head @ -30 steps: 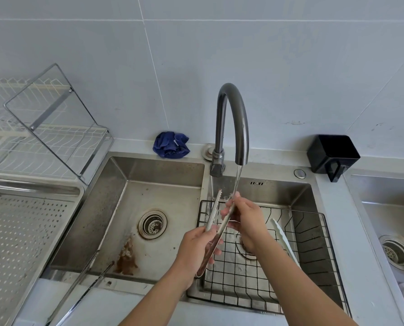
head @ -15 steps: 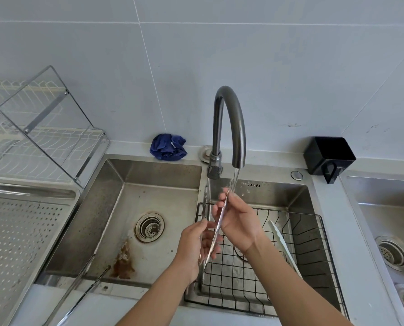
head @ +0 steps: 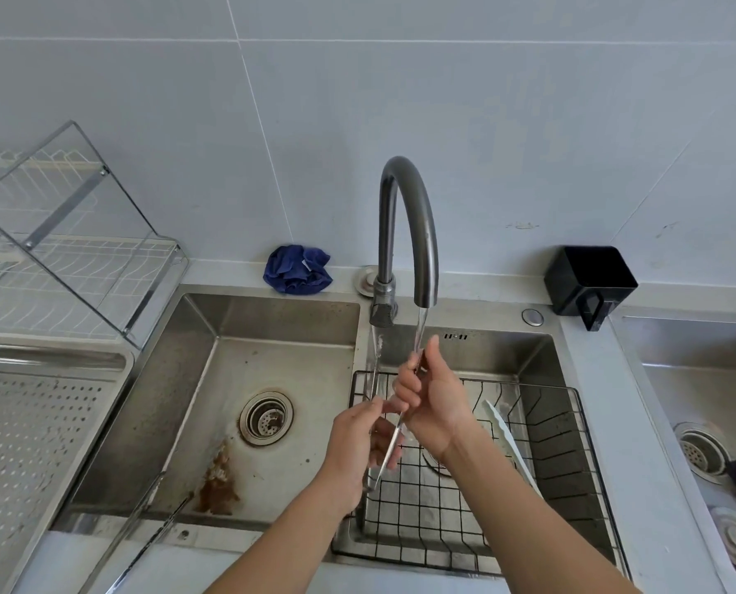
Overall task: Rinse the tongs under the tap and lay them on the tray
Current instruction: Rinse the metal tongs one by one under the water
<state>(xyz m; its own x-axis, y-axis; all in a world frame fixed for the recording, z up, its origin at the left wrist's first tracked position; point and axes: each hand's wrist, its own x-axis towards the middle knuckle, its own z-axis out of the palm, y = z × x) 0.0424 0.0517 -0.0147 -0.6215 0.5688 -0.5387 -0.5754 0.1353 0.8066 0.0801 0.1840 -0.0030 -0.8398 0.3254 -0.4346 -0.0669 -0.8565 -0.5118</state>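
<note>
Right hand (head: 432, 405) has slid up the tongs (head: 394, 435), now pinching one arm in the stream (head: 420, 332) under the tap (head: 409, 216). Left hand (head: 353, 448) grips the hinge end below. Rinse is mid-way; tray (head: 23, 443), far left of tap, not yet used.

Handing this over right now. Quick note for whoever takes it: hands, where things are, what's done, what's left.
Hands: the left hand grips the tongs near their lower end, over the wire basket in the sink. The right hand pinches one upper arm of the tongs, right under the water running from the tap.
Tray: the perforated metal one, left of the sink. The tongs are not on it.
Done: tongs are in the stream and the rinse is under way.
Left: finish rinsing, carry the tongs left and lay them on the tray.
</note>
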